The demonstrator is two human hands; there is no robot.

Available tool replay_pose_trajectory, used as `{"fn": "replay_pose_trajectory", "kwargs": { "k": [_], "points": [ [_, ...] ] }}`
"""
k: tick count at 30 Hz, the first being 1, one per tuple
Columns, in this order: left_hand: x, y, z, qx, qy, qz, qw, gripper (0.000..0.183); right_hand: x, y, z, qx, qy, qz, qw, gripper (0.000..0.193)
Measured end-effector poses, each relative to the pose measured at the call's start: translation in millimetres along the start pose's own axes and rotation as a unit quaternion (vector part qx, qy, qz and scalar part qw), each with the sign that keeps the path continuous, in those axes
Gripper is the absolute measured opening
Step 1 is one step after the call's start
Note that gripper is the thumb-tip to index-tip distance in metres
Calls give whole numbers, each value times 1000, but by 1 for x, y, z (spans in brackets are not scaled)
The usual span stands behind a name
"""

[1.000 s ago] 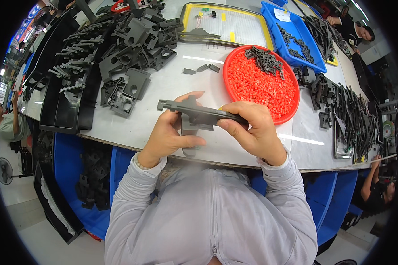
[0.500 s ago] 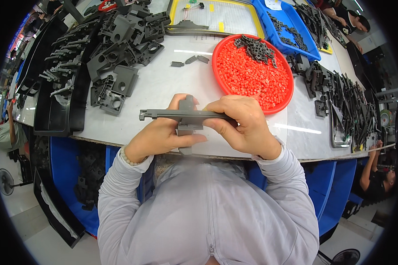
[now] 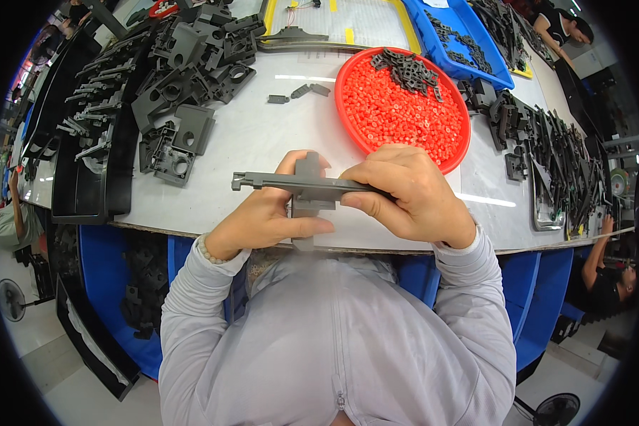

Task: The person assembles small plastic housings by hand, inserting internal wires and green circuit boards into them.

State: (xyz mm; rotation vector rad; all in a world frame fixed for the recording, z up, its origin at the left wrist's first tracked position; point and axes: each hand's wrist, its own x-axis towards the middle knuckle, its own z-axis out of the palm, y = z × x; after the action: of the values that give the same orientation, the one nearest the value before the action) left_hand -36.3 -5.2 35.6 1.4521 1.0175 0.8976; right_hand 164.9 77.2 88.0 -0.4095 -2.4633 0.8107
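Observation:
My left hand (image 3: 259, 221) is closed around a dark grey plastic block-shaped part (image 3: 307, 166), thumb on the near side and fingers behind it. A long, thin dark grey plastic bar (image 3: 270, 181) lies crosswise against this part, its notched end sticking out to the left. My right hand (image 3: 420, 193) pinches the bar's right portion between thumb and fingers. Whether the bar runs through the block or only along it, I cannot tell. Both parts are held above the near edge of the white table (image 3: 227, 153).
Beyond my right hand stands a round red tray (image 3: 467, 135) of small red pieces and dark clips. Grey housings (image 3: 184, 135) and a black bin (image 3: 82, 206) are at left. A blue tray (image 3: 504, 79) and dark strips (image 3: 557, 160) lie right. Other people work on both sides.
Both hands and the held parts have shifted slightly to the right. My grip looks the same, and the view has moved a little.

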Motion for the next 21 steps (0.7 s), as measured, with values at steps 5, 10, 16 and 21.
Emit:
{"fn": "replay_pose_trajectory", "kwargs": {
  "k": [5,10,16,21],
  "points": [
    [0,-7,2,-122,14,15,992,69,0,-1,6,6,30,-6,1000,15],
    [-4,-13,7,-17,113,61,992,72,-1,-1,2,-65,27,-36,997,14],
    [-17,-33,-27,-379,89,157,908,75,-25,12,-15,137,102,113,979,11],
    [-14,-21,-12,-376,107,100,915,90,-13,1,1,191,80,126,970,11]
  ]
}}
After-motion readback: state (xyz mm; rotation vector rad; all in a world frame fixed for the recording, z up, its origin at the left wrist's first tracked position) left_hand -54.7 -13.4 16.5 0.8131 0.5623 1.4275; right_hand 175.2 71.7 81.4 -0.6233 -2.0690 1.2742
